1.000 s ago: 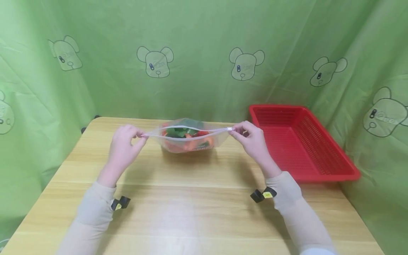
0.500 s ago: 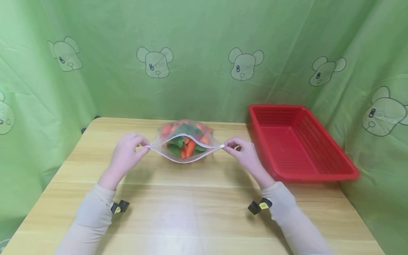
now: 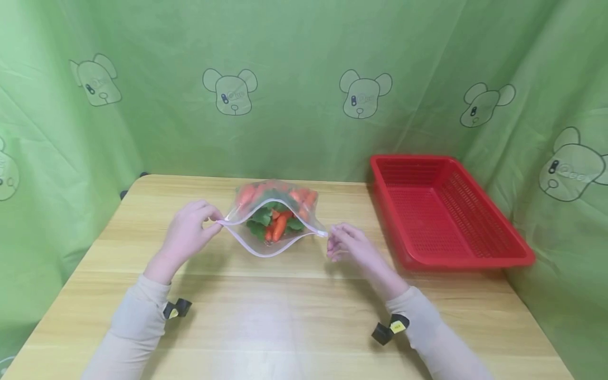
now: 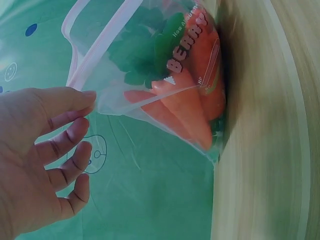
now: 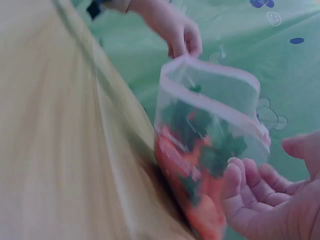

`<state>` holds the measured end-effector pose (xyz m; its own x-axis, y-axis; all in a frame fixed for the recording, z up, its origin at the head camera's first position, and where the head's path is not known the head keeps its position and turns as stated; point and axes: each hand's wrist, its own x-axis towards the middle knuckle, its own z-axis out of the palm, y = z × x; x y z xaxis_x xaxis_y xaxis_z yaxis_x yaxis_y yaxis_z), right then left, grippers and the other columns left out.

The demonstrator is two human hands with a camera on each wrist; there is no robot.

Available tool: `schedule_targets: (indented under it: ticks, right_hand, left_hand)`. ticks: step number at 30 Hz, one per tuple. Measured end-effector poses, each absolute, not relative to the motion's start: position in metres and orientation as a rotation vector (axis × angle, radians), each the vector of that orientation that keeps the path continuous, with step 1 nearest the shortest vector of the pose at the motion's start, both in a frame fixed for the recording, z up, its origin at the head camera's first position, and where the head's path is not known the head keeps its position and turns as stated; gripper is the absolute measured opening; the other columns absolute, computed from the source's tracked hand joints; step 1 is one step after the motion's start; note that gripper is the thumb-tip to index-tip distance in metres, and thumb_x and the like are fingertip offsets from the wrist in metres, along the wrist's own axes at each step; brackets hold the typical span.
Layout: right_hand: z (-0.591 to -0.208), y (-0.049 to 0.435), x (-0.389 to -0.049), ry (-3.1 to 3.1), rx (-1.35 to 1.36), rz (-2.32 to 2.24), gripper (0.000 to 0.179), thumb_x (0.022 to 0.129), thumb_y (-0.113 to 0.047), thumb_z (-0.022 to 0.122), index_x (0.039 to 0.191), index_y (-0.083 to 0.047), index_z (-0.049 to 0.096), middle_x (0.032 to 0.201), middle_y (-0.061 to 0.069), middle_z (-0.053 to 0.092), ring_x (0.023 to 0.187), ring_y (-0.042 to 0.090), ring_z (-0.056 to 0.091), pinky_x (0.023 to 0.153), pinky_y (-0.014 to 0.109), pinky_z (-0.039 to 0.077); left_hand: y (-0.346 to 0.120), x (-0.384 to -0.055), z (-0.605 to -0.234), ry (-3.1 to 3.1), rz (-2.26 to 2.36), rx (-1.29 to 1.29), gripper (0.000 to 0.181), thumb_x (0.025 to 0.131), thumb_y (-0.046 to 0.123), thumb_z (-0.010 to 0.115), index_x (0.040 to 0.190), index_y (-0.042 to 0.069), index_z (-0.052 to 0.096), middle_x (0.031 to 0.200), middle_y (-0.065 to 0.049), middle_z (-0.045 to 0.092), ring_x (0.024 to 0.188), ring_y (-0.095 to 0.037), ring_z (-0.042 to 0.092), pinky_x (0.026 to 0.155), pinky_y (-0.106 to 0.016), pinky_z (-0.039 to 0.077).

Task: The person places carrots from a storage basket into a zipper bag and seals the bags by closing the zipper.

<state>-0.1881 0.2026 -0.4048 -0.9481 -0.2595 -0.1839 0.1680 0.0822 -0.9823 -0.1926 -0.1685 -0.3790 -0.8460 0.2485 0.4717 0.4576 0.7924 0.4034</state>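
Observation:
A see-through zip bag (image 3: 267, 256) sits at the table's middle, its mouth gaping toward me. Inside show orange carrots (image 3: 280, 228) with green leaves (image 3: 260, 216); the left wrist view shows lettering on the bag's side. My left hand (image 3: 184, 236) pinches the bag's left top corner between thumb and index finger, the other fingers loosely bent. Beside the right corner, with its white zip slider (image 3: 321, 233), is my right hand (image 3: 353, 247). In the right wrist view that hand (image 5: 280, 202) has thumb and fingers apart, nothing between them.
A red plastic basket (image 3: 409, 232) with slotted walls stands to the right of the bag. Under everything is a wooden table (image 3: 266, 316). A green curtain (image 3: 294, 142) with printed bear heads hangs behind and at both sides.
Both hands have drawn the bag's mouth nearer and spread it wider, so the carrots show more. My right hand has let go of the right corner and dropped slightly.

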Motion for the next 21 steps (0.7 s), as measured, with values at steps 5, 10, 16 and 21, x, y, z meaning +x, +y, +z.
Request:
schedule_targets:
  ticks: [5,10,16,21]
  right_hand:
    - [-0.403,0.194,-0.182,1.72,0.023,-2.001,0.033,0.101,-0.042,0.045,0.091,-0.011,0.052,0.082,-0.001,0.059,0.074,0.013,0.06,0.065,0.025,0.053]
    - [-0.401,0.189,-0.18,1.552,0.052,-2.131,0.029,0.101,-0.033,0.046,0.082,-0.014,0.056,0.075,-0.003,0.058,0.07,0.01,0.055,0.066,0.023,0.05]
    - [-0.399,0.186,-0.179,1.498,0.04,-2.199,0.023,0.102,-0.021,0.044,0.085,-0.013,0.057,0.074,-0.003,0.057,0.07,0.008,0.054,0.067,0.022,0.049]
    - [-0.4,0.185,-0.179,1.499,0.043,-2.196,0.021,0.102,-0.019,0.044,0.088,-0.012,0.057,0.075,-0.004,0.059,0.07,0.008,0.055,0.067,0.022,0.05]
  left_hand:
    - [-0.17,-0.192,-0.378,-2.611,-0.716,-0.533,0.007,0.081,0.013,0.072,0.085,0.009,0.069,0.09,-0.008,0.067,0.089,-0.028,0.06,0.082,-0.046,0.047]
    - [-0.171,-0.19,-0.374,-2.659,-0.704,-0.543,0.006,0.082,0.014,0.071,0.087,0.011,0.069,0.093,-0.007,0.069,0.093,-0.03,0.06,0.084,-0.049,0.046]
    - [-0.174,-0.185,-0.364,-2.758,-0.68,-0.61,0.016,0.082,0.007,0.067,0.098,0.008,0.069,0.1,-0.011,0.07,0.096,-0.031,0.06,0.086,-0.049,0.047]
    - [-0.172,-0.178,-0.351,-2.721,-0.749,-0.622,0.026,0.083,0.005,0.064,0.11,0.004,0.066,0.104,-0.014,0.069,0.099,-0.032,0.061,0.089,-0.051,0.048]
